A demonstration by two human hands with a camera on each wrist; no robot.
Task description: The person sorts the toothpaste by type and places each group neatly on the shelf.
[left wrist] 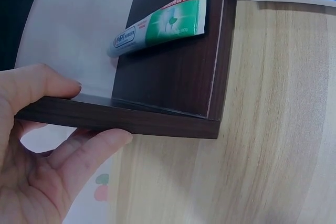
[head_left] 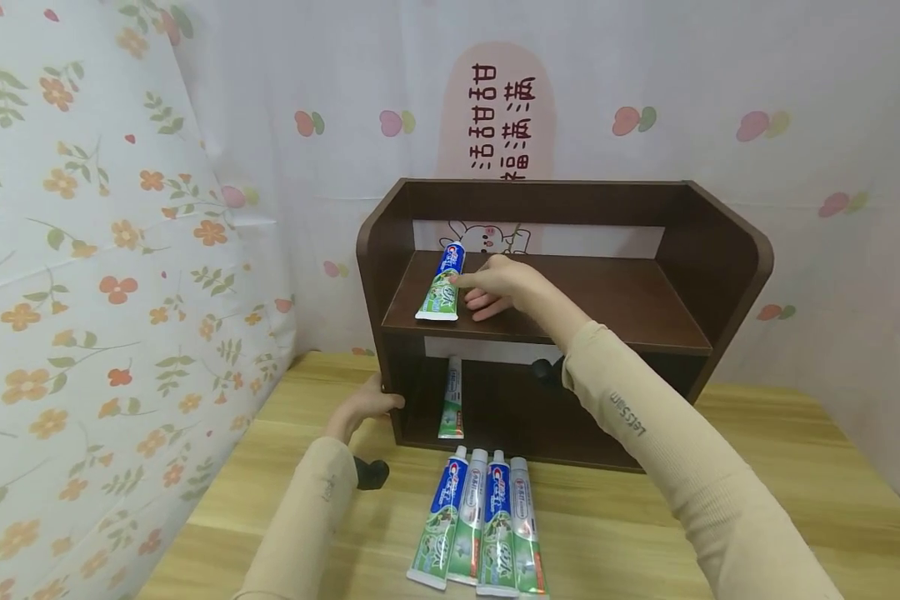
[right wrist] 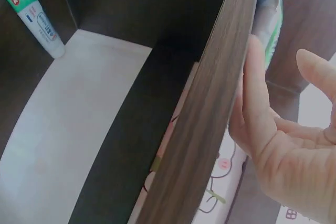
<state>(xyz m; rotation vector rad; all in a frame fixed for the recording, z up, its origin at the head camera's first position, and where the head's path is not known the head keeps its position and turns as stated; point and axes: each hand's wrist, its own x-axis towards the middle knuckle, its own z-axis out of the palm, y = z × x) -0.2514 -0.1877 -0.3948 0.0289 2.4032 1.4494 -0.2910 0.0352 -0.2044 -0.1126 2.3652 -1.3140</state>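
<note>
A blue and green toothpaste tube (head_left: pixel 441 292) lies on the upper board of a dark brown shelf (head_left: pixel 600 296), near its left side. My right hand (head_left: pixel 506 287) is just to the right of that tube, fingers loosely extended and a fingertip at the tube's edge; whether it touches is hard to tell. In the right wrist view the thumb stands apart from the fingers (right wrist: pixel 257 93). My left hand (left wrist: pixel 47 177) holds the shelf's left side panel (left wrist: pixel 121 119) between thumb and fingers. On the lower board lies a silver and green toothpaste tube (left wrist: pixel 168 22).
Several toothpaste tubes (head_left: pixel 498 529) lie side by side on the wooden table (head_left: pixel 270 500) before the shelf, blue-green and white-green ones alternating. A floral curtain (head_left: pixel 120 292) hangs at the left, and a printed cloth (head_left: pixel 330 100) is behind the shelf.
</note>
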